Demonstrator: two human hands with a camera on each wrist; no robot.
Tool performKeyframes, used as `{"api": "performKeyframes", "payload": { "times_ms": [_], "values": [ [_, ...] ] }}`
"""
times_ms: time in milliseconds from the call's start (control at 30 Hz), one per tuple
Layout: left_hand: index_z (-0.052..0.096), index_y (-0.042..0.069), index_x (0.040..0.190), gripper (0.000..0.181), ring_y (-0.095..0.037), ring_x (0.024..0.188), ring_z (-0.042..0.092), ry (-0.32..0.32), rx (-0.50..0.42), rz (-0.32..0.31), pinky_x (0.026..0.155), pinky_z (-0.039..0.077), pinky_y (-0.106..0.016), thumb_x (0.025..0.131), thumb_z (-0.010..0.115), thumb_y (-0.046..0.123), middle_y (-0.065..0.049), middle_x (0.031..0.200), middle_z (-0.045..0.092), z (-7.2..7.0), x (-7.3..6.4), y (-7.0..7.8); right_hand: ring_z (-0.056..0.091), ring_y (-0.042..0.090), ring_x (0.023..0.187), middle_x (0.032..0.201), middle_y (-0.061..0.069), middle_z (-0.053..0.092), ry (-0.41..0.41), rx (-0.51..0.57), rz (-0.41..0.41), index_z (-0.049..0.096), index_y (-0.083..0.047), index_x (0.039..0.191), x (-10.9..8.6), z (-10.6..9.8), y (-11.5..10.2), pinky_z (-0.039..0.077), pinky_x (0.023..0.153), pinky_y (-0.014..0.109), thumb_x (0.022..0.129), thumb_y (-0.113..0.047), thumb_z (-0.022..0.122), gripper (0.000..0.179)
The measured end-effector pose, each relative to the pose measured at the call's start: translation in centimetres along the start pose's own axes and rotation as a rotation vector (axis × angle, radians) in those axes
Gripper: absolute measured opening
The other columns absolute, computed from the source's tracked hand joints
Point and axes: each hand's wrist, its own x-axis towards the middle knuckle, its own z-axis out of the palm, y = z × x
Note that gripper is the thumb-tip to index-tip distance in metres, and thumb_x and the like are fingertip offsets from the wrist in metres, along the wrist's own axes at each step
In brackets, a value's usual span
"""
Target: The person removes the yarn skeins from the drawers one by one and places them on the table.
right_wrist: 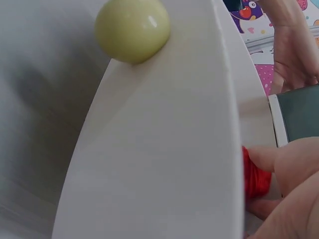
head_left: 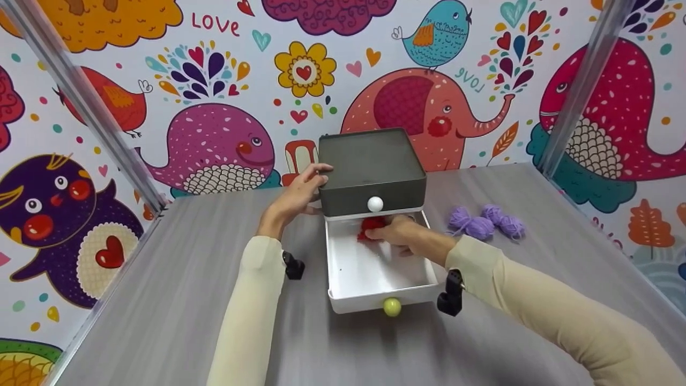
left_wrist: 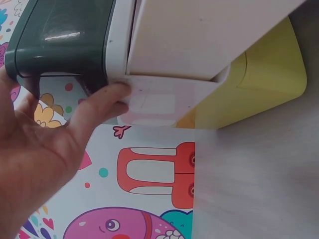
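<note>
A small chest of drawers [head_left: 370,161] with a dark green upper part stands on the table. Its white lower drawer [head_left: 364,273] is pulled out and carries a yellow-green knob [head_left: 392,307]. My left hand [head_left: 300,195] grips the chest's left side, fingers over the top edge and thumb [left_wrist: 102,104] lower down against the side. Inside the drawer, toward its back, my right hand [head_left: 404,234] pinches a red ball of yarn [head_left: 371,229] between thumb and fingers. In the right wrist view the drawer front hides part of the red yarn [right_wrist: 256,177].
Several purple balls of yarn [head_left: 478,227] lie on the grey table [head_left: 209,268] to the right of the chest. A white knob [head_left: 375,204] sticks out above the open drawer. Patterned walls [head_left: 214,75] with metal posts [head_left: 581,86] enclose the table.
</note>
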Motion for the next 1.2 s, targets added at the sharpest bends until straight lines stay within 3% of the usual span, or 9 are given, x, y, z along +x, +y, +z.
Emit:
{"api": "performKeyframes", "payload": {
  "times_ms": [167, 400, 500, 667, 800, 1000, 1200],
  "values": [
    [0.044, 0.03, 0.142, 0.037, -0.056, 0.145, 0.029, -0.003, 0.005, 0.0, 0.103, 0.046, -0.065, 0.105, 0.044, 0.035, -0.011, 0.16, 0.029, 0.0, 0.0, 0.0, 0.039, 0.014, 0.066, 0.071, -0.003, 0.04, -0.042, -0.044, 0.006, 0.06, -0.013, 0.107, -0.5, -0.4, -0.1, 0.042, 0.062, 0.029, 0.086, -0.035, 0.076, 0.035],
    [0.044, 0.03, 0.142, 0.037, -0.057, 0.144, 0.03, 0.006, 0.008, -0.001, 0.102, 0.046, -0.065, 0.106, 0.044, 0.035, -0.012, 0.159, 0.03, 0.1, 0.0, 0.2, 0.054, 0.022, 0.091, 0.099, 0.006, 0.056, -0.135, -0.118, 0.057, 0.054, -0.011, 0.128, -1.9, -0.5, -0.2, 0.054, 0.076, 0.035, 0.085, -0.039, 0.077, 0.057],
    [0.044, 0.028, 0.143, 0.037, -0.057, 0.144, 0.03, 0.004, -0.013, 0.002, 0.102, 0.045, -0.067, 0.106, 0.043, 0.034, -0.014, 0.159, 0.03, 0.0, 0.0, 0.1, 0.056, 0.024, 0.094, 0.1, 0.008, 0.058, -0.169, -0.129, 0.072, 0.053, -0.009, 0.126, -2.5, -0.7, -0.2, 0.056, 0.081, 0.039, 0.085, -0.04, 0.077, 0.056],
    [0.042, 0.027, 0.144, 0.038, -0.058, 0.143, 0.03, 0.0, -0.018, 0.001, 0.102, 0.045, -0.066, 0.106, 0.042, 0.034, -0.015, 0.159, 0.029, -0.1, 0.0, -0.1, 0.056, 0.021, 0.089, 0.095, 0.005, 0.06, -0.22, -0.128, 0.038, 0.054, -0.009, 0.122, -3.4, -1.2, -0.1, 0.056, 0.077, 0.037, 0.087, -0.039, 0.075, 0.051],
    [0.042, 0.028, 0.144, 0.039, -0.057, 0.143, 0.031, -0.003, -0.012, 0.0, 0.102, 0.047, -0.065, 0.106, 0.042, 0.034, -0.015, 0.159, 0.029, -0.1, -0.1, -0.1, 0.059, 0.022, 0.097, 0.103, 0.008, 0.064, -0.245, -0.112, 0.006, 0.053, -0.006, 0.125, -4.0, -2.0, -0.2, 0.057, 0.081, 0.037, 0.089, -0.038, 0.073, 0.052],
    [0.042, 0.027, 0.144, 0.039, -0.058, 0.144, 0.029, -0.002, -0.013, 0.0, 0.102, 0.046, -0.066, 0.106, 0.042, 0.034, -0.016, 0.16, 0.029, -0.2, -0.1, -0.1, 0.058, 0.032, 0.118, 0.126, 0.014, 0.063, -0.249, -0.088, -0.034, 0.055, -0.004, 0.131, -5.0, -4.3, -0.9, 0.056, 0.096, 0.042, 0.092, -0.036, 0.069, 0.052],
    [0.043, 0.029, 0.143, 0.037, -0.057, 0.144, 0.029, 0.002, -0.01, -0.006, 0.102, 0.046, -0.066, 0.106, 0.042, 0.034, -0.014, 0.159, 0.03, 0.0, -0.1, 0.0, 0.058, 0.032, 0.121, 0.134, 0.017, 0.057, -0.163, -0.117, -0.117, 0.044, -0.002, 0.143, -6.4, -7.6, -0.7, 0.057, 0.094, 0.035, 0.093, -0.037, 0.068, 0.066]
  ]
}}
